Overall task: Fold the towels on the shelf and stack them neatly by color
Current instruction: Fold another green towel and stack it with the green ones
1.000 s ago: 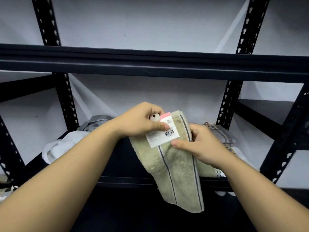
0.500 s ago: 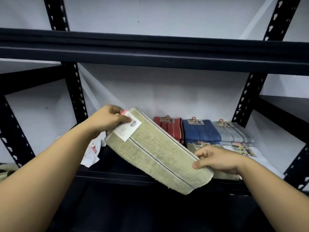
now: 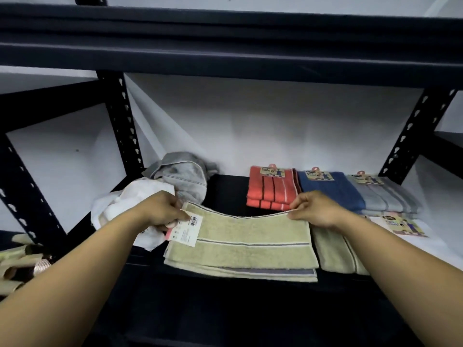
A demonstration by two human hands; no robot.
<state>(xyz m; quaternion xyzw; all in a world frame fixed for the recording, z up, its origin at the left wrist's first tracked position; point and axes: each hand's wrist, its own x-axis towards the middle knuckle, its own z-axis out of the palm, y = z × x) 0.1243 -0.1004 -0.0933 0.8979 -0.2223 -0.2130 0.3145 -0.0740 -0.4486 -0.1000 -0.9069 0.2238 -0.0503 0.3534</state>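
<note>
A folded beige towel (image 3: 248,246) with grey stripes and a white barcode tag (image 3: 188,230) lies across the front of the black shelf (image 3: 225,191). My left hand (image 3: 160,209) pinches its far left corner by the tag. My right hand (image 3: 315,209) pinches its far right corner. Behind sit folded stacks: red towels (image 3: 271,191), a blue towel (image 3: 330,189), grey towels (image 3: 385,196). Another beige towel (image 3: 335,254) and a white towel (image 3: 426,246) lie at the right front. Unfolded white (image 3: 117,209) and grey (image 3: 183,174) towels are heaped at the left.
An upper shelf beam (image 3: 225,53) runs overhead. Black perforated uprights stand at the left (image 3: 122,121) and right (image 3: 413,131). Beige rolled items (image 3: 17,269) lie at the lower left edge. A white wall backs the shelf.
The beige towel went from hanging, to tilted in the air, to lying flat on the shelf front. Both hands moved apart to its far corners. The view shifted, revealing the folded stacks.
</note>
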